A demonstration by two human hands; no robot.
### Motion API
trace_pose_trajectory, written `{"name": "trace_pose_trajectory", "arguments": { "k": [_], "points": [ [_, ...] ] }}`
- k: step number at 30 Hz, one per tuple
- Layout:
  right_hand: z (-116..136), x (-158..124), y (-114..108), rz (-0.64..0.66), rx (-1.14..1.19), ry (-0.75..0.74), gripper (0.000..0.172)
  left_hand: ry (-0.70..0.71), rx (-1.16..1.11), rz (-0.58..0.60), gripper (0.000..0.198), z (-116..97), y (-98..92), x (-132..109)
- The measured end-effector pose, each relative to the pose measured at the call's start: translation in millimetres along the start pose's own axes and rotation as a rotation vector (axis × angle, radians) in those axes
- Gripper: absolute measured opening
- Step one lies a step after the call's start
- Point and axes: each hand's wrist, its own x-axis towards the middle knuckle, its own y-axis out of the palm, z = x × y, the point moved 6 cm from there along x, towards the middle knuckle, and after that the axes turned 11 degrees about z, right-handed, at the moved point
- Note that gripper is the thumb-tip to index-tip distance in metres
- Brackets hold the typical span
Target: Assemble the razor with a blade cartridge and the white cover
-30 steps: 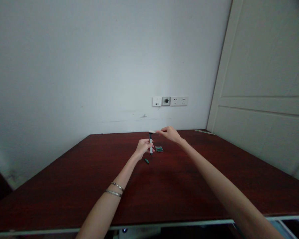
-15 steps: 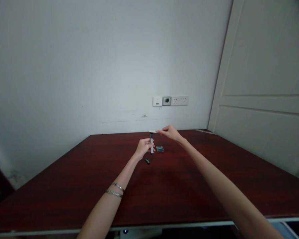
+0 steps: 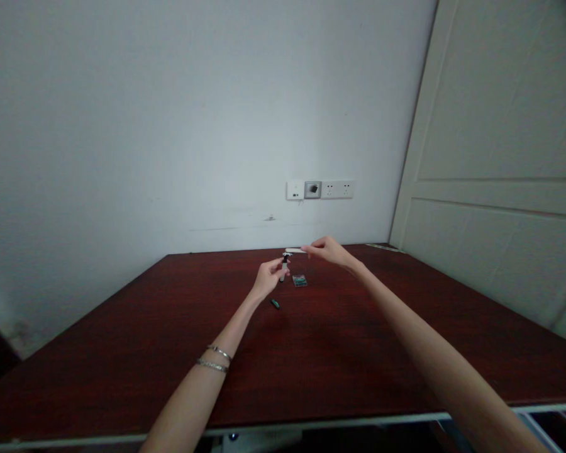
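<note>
Reddish-brown wood forms the desk (image 3: 330,352), its pale front edge (image 3: 349,419) running across below the two bare forearms, both of which stretch well forward so that the hands meet over the middle. Two silvery bracelets (image 3: 214,358) circle the left forearm, far enough up it to stay clear of the grip. Nearest of the loose things, a small dark-green piece (image 3: 275,304) lies slantwise on the wood, just this side of the hands, seemingly laid where either could get at it; what it is, I cannot tell at this size. A little beyond and to the right sits a flat see-through case (image 3: 300,280) with something green inside, near the hands but touched by neither, which probably leaves them room. Above the desk, the left hand (image 3: 267,277) pinches a slim tool (image 3: 283,271) between thumb and fingers by its light handle, keeping it roughly upright, probably so that the dark head at the top stays uncovered and steady. From the other side the right hand (image 3: 329,250) pinches one end of a white strip (image 3: 294,250), holding it nearly level so that its free end reaches over that head; whether the two touch cannot be made out. Farther back, past the desk's rear edge, a white wall (image 3: 226,126) carries a row of socket plates (image 3: 338,189).
</note>
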Motion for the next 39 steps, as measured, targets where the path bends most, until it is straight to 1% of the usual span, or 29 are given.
{"name": "trace_pose_trajectory", "arguments": {
  "k": [3,8,11,12,15,19,23,24,27,28,31,32,35,36,38,39],
  "points": [
    [12,-3,5,0.104,0.002,-0.026,0.054,0.02,0.016,0.029,0.026,-1,0.3,1],
    [20,-6,-1,0.051,-0.017,-0.026,0.055,0.025,0.008,0.025,0.029,-4,0.0,0],
    [26,-6,4,0.117,-0.034,-0.04,0.055,0.027,0.036,0.02,0.026,-5,-0.3,0],
    [28,-6,5,0.112,-0.038,-0.045,0.054,0.026,0.044,0.016,0.025,-5,-0.6,0],
    [34,-8,3,0.037,-0.063,-0.052,0.055,0.023,0.045,0.012,0.025,-4,-1.2,0],
    [36,-8,7,0.11,-0.111,-0.07,0.055,0.021,0.055,0.009,0.022,-4,-2.0,0],
    [32,-10,-7,-0.054,-0.126,-0.05,0.057,0.002,0.009,0.0,0.027,-2,-2.5,0],
    [31,-10,-7,-0.041,-0.129,-0.043,0.057,0.0,0.004,0.002,0.028,-2,-2.2,0],
    [29,-9,0,0.108,-0.108,-0.028,0.056,0.009,0.011,0.011,0.027,-4,-0.9,0],
    [28,-10,0,0.109,-0.095,-0.023,0.056,0.011,0.012,0.009,0.027,-5,-0.8,0],
    [25,-10,-7,-0.009,-0.07,-0.017,0.058,0.005,0.0,-0.001,0.028,-6,-1.1,-1],
    [25,-9,-6,-0.006,-0.066,-0.02,0.058,0.006,0.001,0.0,0.027,-6,-1.1,-1],
    [23,-8,5,0.125,-0.048,-0.028,0.056,0.019,0.02,0.007,0.024,-8,-1.3,-1],
    [22,-8,5,0.117,-0.036,-0.023,0.056,0.019,0.021,0.005,0.024,-8,-1.6,-1],
    [21,-10,-1,0.007,-0.016,-0.003,0.057,0.014,0.004,-0.001,0.026,-7,-2.4,-1],
    [21,-10,-3,-0.027,-0.009,0.007,0.057,0.013,-0.005,-0.002,0.027,-6,-2.7,-1]
  ]
}}
